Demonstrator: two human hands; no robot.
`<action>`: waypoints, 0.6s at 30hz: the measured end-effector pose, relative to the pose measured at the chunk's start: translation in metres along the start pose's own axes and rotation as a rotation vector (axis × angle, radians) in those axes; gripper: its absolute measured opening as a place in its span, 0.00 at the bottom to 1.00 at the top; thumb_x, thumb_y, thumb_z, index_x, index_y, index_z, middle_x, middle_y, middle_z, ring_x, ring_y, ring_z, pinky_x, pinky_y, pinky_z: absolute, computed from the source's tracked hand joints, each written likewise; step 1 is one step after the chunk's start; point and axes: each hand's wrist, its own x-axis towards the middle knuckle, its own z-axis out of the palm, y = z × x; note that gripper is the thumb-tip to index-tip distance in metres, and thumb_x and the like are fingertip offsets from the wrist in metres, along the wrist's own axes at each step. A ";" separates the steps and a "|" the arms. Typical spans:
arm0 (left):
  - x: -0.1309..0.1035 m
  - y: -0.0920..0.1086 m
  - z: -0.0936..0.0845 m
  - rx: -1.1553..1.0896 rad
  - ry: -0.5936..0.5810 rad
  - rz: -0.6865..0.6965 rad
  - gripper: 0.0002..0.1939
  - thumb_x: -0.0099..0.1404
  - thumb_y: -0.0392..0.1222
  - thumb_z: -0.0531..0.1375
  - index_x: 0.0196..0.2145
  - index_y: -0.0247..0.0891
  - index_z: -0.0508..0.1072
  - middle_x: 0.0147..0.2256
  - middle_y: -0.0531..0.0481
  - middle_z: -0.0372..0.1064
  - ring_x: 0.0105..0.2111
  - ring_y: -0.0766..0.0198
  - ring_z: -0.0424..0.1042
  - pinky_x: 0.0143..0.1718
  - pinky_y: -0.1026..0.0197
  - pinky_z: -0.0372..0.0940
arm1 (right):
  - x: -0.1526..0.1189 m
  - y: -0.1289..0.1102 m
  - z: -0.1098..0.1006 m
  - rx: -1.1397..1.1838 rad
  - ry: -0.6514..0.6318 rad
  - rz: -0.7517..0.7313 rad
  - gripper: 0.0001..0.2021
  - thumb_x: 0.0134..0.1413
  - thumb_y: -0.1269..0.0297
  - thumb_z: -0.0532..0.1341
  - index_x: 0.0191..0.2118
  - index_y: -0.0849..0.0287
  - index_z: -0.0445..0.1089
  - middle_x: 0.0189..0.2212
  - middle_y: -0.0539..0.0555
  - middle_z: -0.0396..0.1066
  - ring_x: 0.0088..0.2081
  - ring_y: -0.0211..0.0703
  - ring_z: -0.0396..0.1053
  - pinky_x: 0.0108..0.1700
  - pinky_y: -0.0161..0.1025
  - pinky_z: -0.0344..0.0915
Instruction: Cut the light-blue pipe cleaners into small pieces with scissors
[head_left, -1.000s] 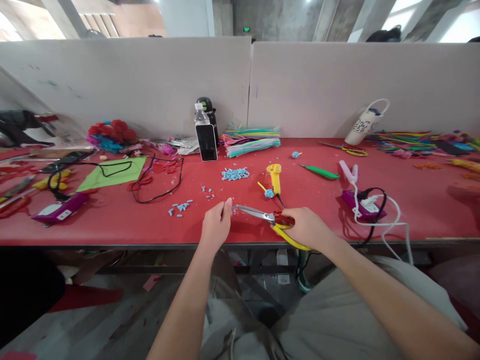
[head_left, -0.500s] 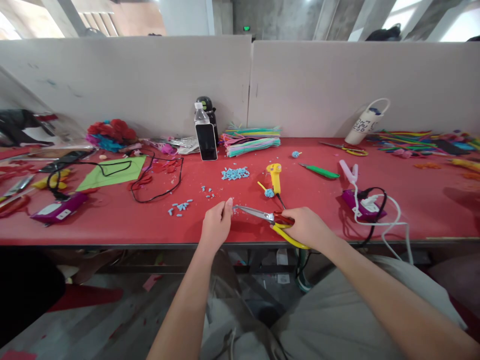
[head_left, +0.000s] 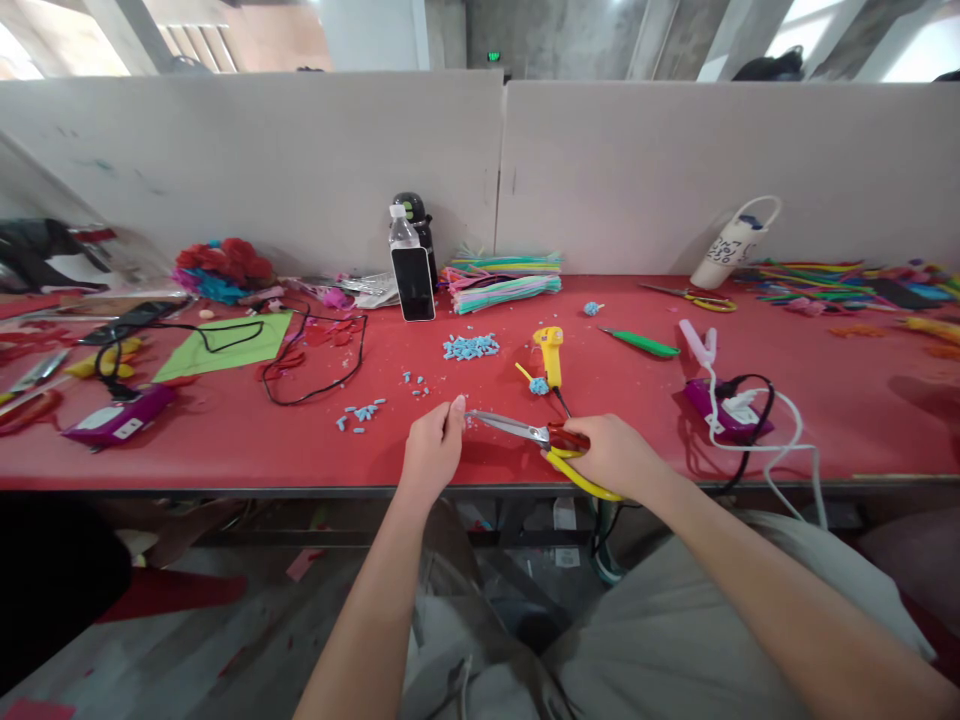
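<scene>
My right hand (head_left: 611,455) grips scissors (head_left: 514,427) with red and yellow handles, their blades pointing left. The blade tips reach my left hand (head_left: 435,445), whose thumb and fingers are pinched together; what they hold is too small or hidden to make out. Short light-blue pieces (head_left: 365,412) lie scattered left of that hand, and a larger pile of blue pieces (head_left: 471,347) sits behind it. Beyond the scissors are a yellow glue gun (head_left: 551,355) and a small blue ball (head_left: 538,385) on a yellow stem.
A phone (head_left: 413,284) leans against bottles at the back. Pipe cleaners (head_left: 506,285) lie beside it. To the right are a green-handled tool (head_left: 643,343), another pair of scissors (head_left: 709,300), a purple power strip (head_left: 724,412) with cables, and a white bottle (head_left: 729,250).
Hardly anything differs. The scissors' yellow lower handle has swung very slightly, while both hands stay in nearly the same place.
</scene>
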 end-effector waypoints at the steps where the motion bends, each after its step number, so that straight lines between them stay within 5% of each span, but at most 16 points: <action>1: 0.000 0.000 0.000 -0.002 -0.001 0.002 0.22 0.69 0.52 0.45 0.22 0.38 0.57 0.19 0.56 0.53 0.22 0.70 0.57 0.26 0.66 0.50 | 0.000 0.000 0.000 -0.003 0.001 -0.001 0.14 0.50 0.50 0.58 0.23 0.55 0.66 0.20 0.50 0.68 0.22 0.37 0.61 0.24 0.34 0.45; 18: 0.002 -0.003 0.000 -0.021 -0.003 0.025 0.21 0.69 0.52 0.48 0.23 0.37 0.61 0.20 0.56 0.58 0.22 0.70 0.59 0.26 0.66 0.52 | 0.000 0.005 0.000 0.035 0.033 0.009 0.14 0.49 0.50 0.59 0.24 0.54 0.65 0.20 0.49 0.67 0.21 0.37 0.59 0.24 0.33 0.47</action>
